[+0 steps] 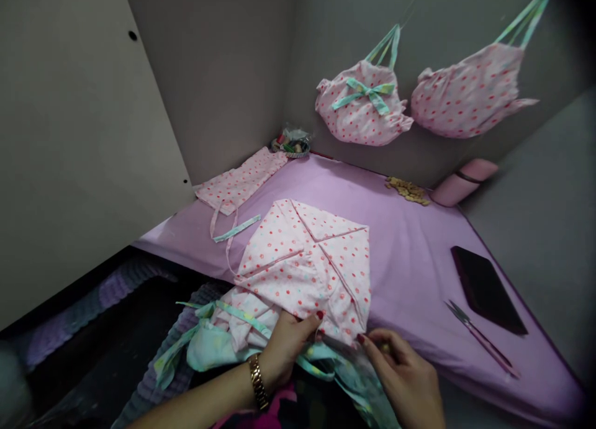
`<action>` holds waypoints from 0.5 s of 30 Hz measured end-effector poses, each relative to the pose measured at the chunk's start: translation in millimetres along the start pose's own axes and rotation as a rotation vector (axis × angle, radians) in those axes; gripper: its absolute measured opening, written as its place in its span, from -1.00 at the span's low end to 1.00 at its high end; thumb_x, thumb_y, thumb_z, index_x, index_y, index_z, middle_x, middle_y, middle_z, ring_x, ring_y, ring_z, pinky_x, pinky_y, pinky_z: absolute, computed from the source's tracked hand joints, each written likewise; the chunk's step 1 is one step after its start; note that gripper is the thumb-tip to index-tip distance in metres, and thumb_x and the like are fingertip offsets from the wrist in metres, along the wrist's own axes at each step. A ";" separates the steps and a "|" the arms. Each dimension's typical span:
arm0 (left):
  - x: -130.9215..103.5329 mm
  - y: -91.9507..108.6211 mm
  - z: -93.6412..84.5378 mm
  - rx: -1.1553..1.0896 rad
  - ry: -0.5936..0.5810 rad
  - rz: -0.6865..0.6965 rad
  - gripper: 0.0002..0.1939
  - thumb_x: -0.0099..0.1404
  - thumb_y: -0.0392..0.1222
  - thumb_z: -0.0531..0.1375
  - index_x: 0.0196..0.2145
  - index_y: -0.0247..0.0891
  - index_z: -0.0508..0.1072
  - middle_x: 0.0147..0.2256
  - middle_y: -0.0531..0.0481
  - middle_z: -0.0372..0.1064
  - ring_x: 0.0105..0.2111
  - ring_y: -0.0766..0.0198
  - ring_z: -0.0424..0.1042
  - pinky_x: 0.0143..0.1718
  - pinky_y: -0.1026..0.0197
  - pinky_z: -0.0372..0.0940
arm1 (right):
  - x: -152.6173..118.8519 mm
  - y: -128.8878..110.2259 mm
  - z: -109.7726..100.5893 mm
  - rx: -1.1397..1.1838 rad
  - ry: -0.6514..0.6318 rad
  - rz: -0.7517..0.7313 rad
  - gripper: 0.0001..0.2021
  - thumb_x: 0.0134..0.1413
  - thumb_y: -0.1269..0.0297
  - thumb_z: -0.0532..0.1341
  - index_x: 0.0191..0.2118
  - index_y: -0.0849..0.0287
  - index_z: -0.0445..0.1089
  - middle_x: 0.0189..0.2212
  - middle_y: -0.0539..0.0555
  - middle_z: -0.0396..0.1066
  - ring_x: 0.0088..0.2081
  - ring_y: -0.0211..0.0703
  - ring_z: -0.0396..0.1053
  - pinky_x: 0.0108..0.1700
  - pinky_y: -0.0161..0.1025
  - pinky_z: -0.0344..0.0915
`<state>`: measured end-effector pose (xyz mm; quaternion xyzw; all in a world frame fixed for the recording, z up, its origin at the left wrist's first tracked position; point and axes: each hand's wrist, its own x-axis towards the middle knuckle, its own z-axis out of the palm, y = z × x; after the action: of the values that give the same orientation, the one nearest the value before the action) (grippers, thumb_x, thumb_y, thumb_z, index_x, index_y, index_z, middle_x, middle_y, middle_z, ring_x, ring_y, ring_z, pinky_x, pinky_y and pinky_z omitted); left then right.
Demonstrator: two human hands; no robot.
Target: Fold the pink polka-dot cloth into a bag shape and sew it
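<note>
A pink dotted cloth piece (284, 255) with folded, envelope-like flaps lies over the near edge of the table. My left hand (288, 345) pinches its front edge, thumb on top and fingers underneath. At the cloth's lower right corner is my right hand (405, 373), thumb and forefinger closed together; whatever is between them is too small to make out. Mint-green printed fabric (214, 345) with ties bunches below the cloth, over my lap. A loose mint strip (237, 229) lies to the left, beside a thin pink tie.
More dotted fabric (246, 177) lies at the back left, near a small basket of sewing bits (293, 144). Two dotted bags (363, 106) hang on the wall. At right are a pink roll-shaped case (463, 182), a black phone-like slab (487, 289) and pink-handled scissors (484, 339).
</note>
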<state>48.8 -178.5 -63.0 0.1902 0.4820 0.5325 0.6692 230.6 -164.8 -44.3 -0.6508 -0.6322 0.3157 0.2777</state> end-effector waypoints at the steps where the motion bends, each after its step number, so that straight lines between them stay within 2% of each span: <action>1: 0.6 -1.4 -0.3 -0.034 -0.003 0.013 -0.69 -0.03 -0.02 0.30 -0.41 -0.29 0.42 -0.52 0.09 0.29 -0.54 0.37 0.17 -0.47 0.31 0.14 | -1.3 2.8 1.9 -0.039 0.095 0.027 -0.62 -0.20 -0.10 0.25 -0.41 0.16 0.41 -0.64 -0.05 0.28 -0.58 -0.26 0.17 -0.51 -0.38 0.14; 3: 1.2 -3.6 -0.2 -0.092 -0.009 0.033 -0.69 -0.01 -0.04 0.31 -0.38 -0.30 0.42 -0.51 0.08 0.30 -0.56 0.39 0.17 -0.50 0.32 0.14 | -3.5 5.1 7.1 0.016 0.134 0.092 -0.55 -0.27 -0.10 0.27 -0.32 0.17 0.42 -0.64 -0.04 0.32 -0.59 -0.23 0.23 -0.53 -0.37 0.18; 5: 0.7 -4.3 0.6 -0.103 -0.011 0.021 -0.69 0.01 -0.04 0.31 -0.35 -0.31 0.44 -0.50 0.08 0.31 -0.56 0.39 0.19 -0.51 0.33 0.15 | -3.9 2.9 13.2 0.183 0.021 0.138 -0.50 -0.30 -0.09 0.28 -0.27 0.21 0.41 -0.57 0.02 0.40 -0.54 -0.16 0.31 -0.51 -0.34 0.25; 7: -0.6 -3.5 1.5 -0.105 -0.003 0.024 -0.67 0.01 -0.05 0.31 -0.30 -0.31 0.44 -0.49 0.07 0.33 -0.56 0.39 0.21 -0.52 0.33 0.16 | -2.3 -1.4 18.5 0.324 -0.112 0.136 -0.55 -0.27 -0.09 0.27 -0.36 0.23 0.41 -0.54 0.05 0.42 -0.51 -0.14 0.34 -0.48 -0.33 0.27; 9: -1.9 -2.1 1.7 -0.107 0.010 0.022 -0.65 0.02 -0.05 0.31 -0.28 -0.32 0.44 -0.49 0.07 0.34 -0.56 0.39 0.22 -0.54 0.34 0.16 | 0.4 -4.9 21.5 0.363 -0.181 0.114 -0.61 -0.23 -0.07 0.26 -0.51 0.23 0.39 -0.60 0.01 0.37 -0.54 -0.20 0.29 -0.51 -0.36 0.23; 15: -3.2 1.7 -1.2 -0.224 0.062 -0.017 -0.61 0.07 0.01 0.27 -0.25 -0.35 0.44 -0.37 -0.04 0.42 -0.47 0.33 0.33 -0.49 0.33 0.26 | 4.2 -3.9 18.0 0.401 -0.196 0.128 -0.62 -0.20 -0.05 0.27 -0.59 0.20 0.32 -0.63 -0.03 0.31 -0.54 -0.24 0.24 -0.51 -0.39 0.17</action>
<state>47.0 -181.0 -60.8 0.0936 0.4417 0.5828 0.6756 214.4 -161.1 -53.1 -0.5876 -0.5381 0.5138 0.3181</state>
